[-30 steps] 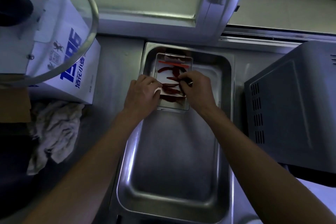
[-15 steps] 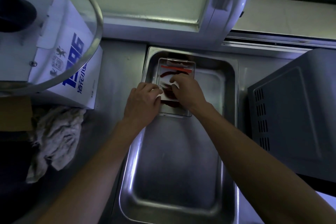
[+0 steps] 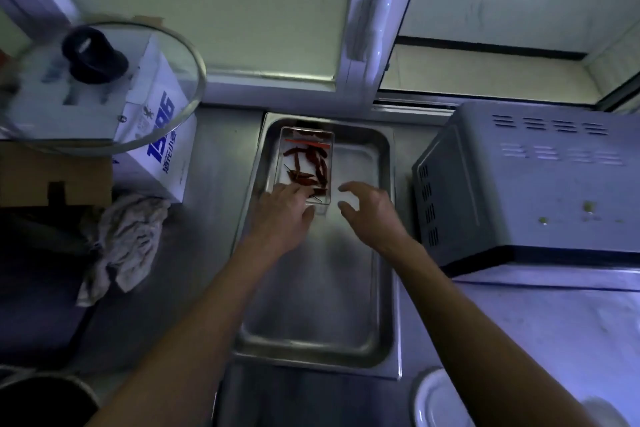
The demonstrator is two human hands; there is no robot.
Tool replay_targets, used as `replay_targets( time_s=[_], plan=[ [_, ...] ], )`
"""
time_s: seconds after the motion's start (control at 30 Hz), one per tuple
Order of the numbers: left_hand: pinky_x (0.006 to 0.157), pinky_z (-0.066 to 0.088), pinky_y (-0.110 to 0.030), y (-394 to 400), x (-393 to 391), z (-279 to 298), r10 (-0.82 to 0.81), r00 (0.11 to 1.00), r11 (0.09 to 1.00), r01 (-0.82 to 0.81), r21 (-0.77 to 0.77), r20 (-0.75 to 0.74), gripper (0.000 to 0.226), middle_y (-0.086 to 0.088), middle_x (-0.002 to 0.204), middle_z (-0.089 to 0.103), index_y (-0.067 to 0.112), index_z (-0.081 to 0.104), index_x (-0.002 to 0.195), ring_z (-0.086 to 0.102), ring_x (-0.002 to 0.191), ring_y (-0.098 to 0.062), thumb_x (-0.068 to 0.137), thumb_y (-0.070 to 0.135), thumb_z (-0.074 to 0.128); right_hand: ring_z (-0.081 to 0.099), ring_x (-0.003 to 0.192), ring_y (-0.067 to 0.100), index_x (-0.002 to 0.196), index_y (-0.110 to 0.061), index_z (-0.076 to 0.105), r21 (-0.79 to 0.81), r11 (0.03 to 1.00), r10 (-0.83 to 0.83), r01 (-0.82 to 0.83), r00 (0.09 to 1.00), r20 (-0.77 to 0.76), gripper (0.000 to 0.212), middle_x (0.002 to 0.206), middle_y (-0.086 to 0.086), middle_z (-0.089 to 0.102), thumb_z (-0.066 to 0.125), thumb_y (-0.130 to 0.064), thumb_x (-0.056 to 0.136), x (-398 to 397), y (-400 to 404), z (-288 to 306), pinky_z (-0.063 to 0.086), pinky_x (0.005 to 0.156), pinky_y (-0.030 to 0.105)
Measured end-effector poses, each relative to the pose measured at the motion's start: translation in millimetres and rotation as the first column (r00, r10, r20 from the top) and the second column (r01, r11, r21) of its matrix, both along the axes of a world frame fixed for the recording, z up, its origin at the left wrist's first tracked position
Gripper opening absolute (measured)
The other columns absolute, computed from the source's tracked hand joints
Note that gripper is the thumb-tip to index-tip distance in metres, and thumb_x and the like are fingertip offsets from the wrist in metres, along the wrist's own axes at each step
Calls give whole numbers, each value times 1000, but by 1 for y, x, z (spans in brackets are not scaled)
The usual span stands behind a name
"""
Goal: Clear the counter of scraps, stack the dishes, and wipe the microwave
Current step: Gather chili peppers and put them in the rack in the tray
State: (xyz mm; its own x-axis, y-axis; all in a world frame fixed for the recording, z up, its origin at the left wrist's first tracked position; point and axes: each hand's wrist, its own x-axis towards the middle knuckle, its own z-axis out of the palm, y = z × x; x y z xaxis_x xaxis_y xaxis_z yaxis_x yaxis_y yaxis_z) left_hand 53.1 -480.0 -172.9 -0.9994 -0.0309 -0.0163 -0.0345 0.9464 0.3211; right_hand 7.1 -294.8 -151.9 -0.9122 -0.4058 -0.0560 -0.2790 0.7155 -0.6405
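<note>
A clear, rectangular plastic container (image 3: 304, 168) of wrinkled dried red chilies (image 3: 308, 166) sits at the far left of a deep, round-cornered stainless steel pan (image 3: 311, 340), whose smooth floor lies bare toward the near rim. The left hand (image 3: 282, 213) rests straight fingers on the container's near edge, gripping nothing. The right hand (image 3: 369, 210) hovers just beside it, fingers loosely spread and released. A boxy, vented metal microwave (image 3: 540, 184) stands right of the pan; a crumpled cloth rag (image 3: 121, 246) lies on the steel counter (image 3: 221, 156) at left.
</note>
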Motion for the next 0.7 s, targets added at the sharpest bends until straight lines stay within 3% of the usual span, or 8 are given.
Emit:
replay_targets(
  time_s=[0.13,0.23,0.33,0.57,0.7],
  plan=[
    [95,46,-43,40,31,14,-29,1000,1000,29,2,3,37,-1,131,61,21,59,131,53,122,-24,97,34,54,58,90,10,127,-23,63,8,997,-71,71,995,73,32,122,2,66,64,-29,95,44,42,4,42,80,22],
    [102,43,-44,71,54,19,-77,997,997,77,10,22,38,0,136,59,21,56,134,50,127,-23,100,36,51,63,95,12,124,-24,65,-8,996,-90,91,994,65,31,119,1,69,64,-31,94,79,77,6,41,79,20],
    [100,44,-43,106,76,23,-141,990,990,141,-12,16,37,1,134,60,22,57,134,52,124,-22,100,36,51,65,100,15,120,-22,69,-46,988,-146,148,988,38,29,114,1,71,65,-27,92,114,116,7,38,78,15],
    [94,43,-39,203,123,26,-321,947,946,322,-29,15,36,1,130,62,21,59,130,52,120,-24,96,32,55,64,108,31,120,-10,70,-32,955,-296,296,955,1,34,115,12,72,69,-13,87,188,221,13,43,85,28],
    [99,44,-40,261,156,29,-396,918,918,396,-3,27,38,-1,132,61,21,60,130,53,122,-24,94,31,57,64,109,30,125,-16,67,7,924,-383,383,923,23,35,117,12,71,67,-21,90,237,285,13,46,89,33]
  ],
)
